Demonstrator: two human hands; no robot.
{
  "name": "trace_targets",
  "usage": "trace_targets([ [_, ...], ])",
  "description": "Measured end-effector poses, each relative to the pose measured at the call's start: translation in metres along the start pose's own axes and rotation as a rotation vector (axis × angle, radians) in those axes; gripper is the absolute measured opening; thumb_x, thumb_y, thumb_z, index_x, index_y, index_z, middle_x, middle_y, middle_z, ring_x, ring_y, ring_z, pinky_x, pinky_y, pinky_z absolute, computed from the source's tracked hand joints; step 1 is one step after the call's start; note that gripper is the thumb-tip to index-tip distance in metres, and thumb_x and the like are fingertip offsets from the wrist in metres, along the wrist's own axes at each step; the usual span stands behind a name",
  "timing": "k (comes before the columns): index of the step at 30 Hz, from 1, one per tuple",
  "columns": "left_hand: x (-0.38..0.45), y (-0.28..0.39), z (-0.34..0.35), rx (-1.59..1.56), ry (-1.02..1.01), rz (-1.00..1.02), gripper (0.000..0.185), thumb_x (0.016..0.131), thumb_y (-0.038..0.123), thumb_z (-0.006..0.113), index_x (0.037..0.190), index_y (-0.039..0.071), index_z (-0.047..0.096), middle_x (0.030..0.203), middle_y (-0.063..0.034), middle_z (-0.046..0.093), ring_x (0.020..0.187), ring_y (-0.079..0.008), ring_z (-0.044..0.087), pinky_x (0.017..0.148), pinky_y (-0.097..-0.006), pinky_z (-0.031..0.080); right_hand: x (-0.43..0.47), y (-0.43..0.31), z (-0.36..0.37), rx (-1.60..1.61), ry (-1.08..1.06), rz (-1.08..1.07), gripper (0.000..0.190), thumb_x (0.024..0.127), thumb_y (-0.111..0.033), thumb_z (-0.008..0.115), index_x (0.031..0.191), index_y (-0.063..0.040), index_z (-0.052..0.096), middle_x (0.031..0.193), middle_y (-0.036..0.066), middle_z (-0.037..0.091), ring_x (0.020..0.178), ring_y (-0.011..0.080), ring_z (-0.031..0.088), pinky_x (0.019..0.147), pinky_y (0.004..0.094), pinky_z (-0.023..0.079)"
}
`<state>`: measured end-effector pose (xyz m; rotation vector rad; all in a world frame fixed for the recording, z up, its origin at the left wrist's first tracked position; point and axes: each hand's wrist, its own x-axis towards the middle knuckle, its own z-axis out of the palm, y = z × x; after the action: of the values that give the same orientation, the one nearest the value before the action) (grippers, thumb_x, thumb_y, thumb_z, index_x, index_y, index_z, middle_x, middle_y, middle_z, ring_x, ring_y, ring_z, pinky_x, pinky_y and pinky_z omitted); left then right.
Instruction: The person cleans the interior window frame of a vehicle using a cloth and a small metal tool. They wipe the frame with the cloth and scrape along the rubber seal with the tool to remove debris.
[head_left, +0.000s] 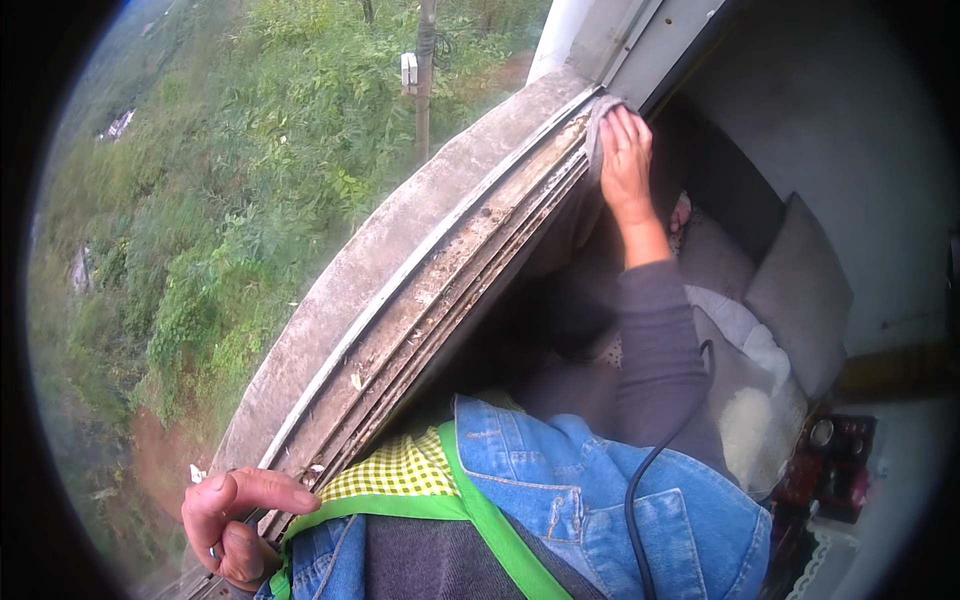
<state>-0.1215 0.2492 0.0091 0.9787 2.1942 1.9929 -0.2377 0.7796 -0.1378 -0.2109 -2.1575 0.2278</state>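
Observation:
My right hand (627, 169) presses a grey cloth (598, 135) onto the upper end of a dirty window sliding track (480, 247), close to the corner of the frame. Loose debris and dirt lie along the grooves of the track. At the lower left, my left hand (236, 517) is over the track's near end, its fingers curled and a ring on one of them; it holds nothing that I can see. A concrete outer ledge (345, 262) runs beside the track.
Outside stand green bushes (225, 247) and a utility pole (425, 82). Indoors on the right are grey cushions (799, 292), a pale plastic bag (750, 420) and dark red items (832, 465). A black cable (637, 502) crosses my denim jacket.

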Motion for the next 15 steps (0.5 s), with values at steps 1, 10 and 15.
trace_targets([
  [1, -0.002, 0.002, 0.002, 0.000, 0.011, -0.003, 0.052, 0.103, 0.032, 0.050, 0.145, 0.001, 0.040, 0.077, -0.0161, 0.066, 0.066, -0.0222, 0.062, 0.064, -0.0335, 0.052, 0.014, -0.004, -0.005, -0.102, -0.064, -0.023, 0.040, 0.101, -0.039, 0.051, 0.114, -0.006, 0.070, 0.128, 0.008, 0.063, 0.122, 0.0295, 0.051, 0.104, 0.0424, 0.038],
  [10, 0.000, 0.005, 0.005, 0.111, 0.092, -0.044, 0.049, 0.104, 0.041, 0.046, 0.140, 0.006, 0.046, 0.077, -0.0165, 0.069, 0.068, -0.0230, 0.066, 0.069, -0.0345, 0.054, 0.041, 0.008, 0.003, -0.015, -0.030, -0.208, 0.026, 0.095, -0.027, 0.052, 0.091, -0.008, 0.069, 0.100, 0.006, 0.069, 0.102, 0.0274, 0.059, 0.093, 0.0423, 0.041],
  [15, 0.003, -0.001, 0.000, -0.020, 0.066, -0.025, 0.054, 0.105, 0.039, 0.046, 0.142, 0.000, 0.042, 0.081, -0.0203, 0.069, 0.072, -0.0265, 0.068, 0.068, -0.0367, 0.057, 0.016, -0.053, -0.013, 0.283, -0.034, -0.142, 0.025, 0.094, -0.019, 0.050, 0.078, -0.006, 0.064, 0.085, 0.011, 0.064, 0.091, 0.0322, 0.058, 0.090, 0.0427, 0.042],
])
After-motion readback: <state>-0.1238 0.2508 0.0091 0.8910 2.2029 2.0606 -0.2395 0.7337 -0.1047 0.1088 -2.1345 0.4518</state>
